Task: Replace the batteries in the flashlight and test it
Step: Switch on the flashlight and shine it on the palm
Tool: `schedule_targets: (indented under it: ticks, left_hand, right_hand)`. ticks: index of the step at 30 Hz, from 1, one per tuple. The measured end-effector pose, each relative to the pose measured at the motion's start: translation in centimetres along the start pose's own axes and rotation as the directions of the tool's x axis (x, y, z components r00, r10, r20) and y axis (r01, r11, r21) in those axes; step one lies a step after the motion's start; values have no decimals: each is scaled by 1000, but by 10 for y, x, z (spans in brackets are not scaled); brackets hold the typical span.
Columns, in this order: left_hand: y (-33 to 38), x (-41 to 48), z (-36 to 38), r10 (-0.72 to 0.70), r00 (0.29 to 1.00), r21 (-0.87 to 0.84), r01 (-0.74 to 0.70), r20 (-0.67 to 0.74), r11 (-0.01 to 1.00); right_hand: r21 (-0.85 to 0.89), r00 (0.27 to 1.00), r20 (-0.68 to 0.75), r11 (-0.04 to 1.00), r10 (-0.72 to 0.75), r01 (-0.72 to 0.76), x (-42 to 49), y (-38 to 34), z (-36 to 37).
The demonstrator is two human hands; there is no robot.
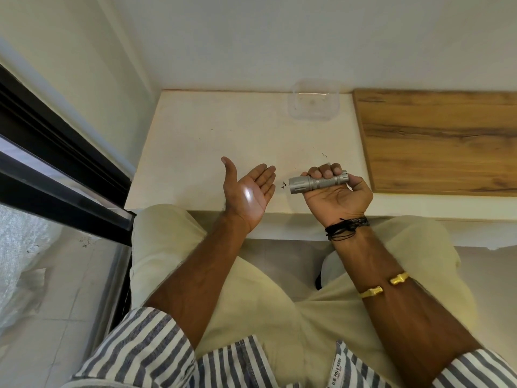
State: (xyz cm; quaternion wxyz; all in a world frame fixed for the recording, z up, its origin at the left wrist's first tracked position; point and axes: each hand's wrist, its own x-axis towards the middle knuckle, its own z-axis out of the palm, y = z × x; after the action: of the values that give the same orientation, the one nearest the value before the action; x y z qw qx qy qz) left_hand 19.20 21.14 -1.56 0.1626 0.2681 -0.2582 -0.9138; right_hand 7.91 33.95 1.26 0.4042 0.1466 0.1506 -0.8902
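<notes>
My right hand [340,193] grips a silver flashlight [303,184] around its barrel, held level above the white ledge [212,152] with the head pointing left. My left hand [247,193] is held flat, palm facing the flashlight head, fingers straight and thumb raised. A bright white spot of light lies on that palm. No batteries are in view.
A clear plastic container [314,100] stands at the back of the ledge against the wall. A wooden board [436,141] lies on the right. A dark window frame [56,163] runs along the left. Small dark specks lie on the ledge near the flashlight.
</notes>
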Motion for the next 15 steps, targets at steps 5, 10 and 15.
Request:
schedule_targets:
  ticks: [5, 10, 15]
  left_hand:
    - [2, 1, 0, -17, 1000, -21, 17, 11, 1000]
    - [1, 0, 1, 1, 1000, -5, -1, 6, 1000]
    - [1, -2, 1, 15, 1000, 8, -15, -1, 1000]
  right_hand:
    - [-5, 1000, 10, 1000, 15, -15, 1, -1, -1]
    - [-24, 1000, 3, 1000, 9, -9, 1, -1, 0]
    - [-15, 1000, 9, 1000, -7, 7, 2, -1, -2]
